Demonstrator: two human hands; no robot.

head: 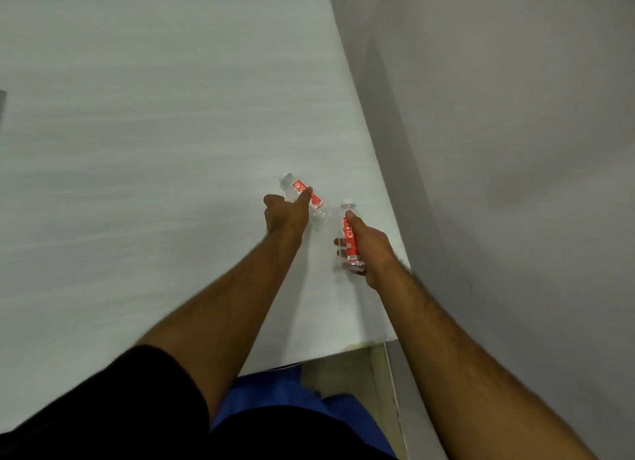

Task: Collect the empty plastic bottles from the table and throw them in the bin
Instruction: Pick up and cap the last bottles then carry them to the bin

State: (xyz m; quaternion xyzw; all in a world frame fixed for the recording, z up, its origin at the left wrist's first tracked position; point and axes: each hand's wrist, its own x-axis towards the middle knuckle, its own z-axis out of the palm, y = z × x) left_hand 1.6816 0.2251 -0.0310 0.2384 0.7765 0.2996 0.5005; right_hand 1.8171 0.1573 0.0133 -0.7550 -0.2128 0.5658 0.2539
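Observation:
Two small clear plastic bottles with red labels are near the right edge of the white table. My left hand is wrapped around the tilted left bottle, thumb across its label. My right hand grips the right bottle, which has a white cap pointing away from me. Both bottles look empty. No bin is in view.
The table's right edge runs diagonally beside a plain grey wall. A dark object pokes in at the table's left edge. Blue fabric shows below the table's near edge.

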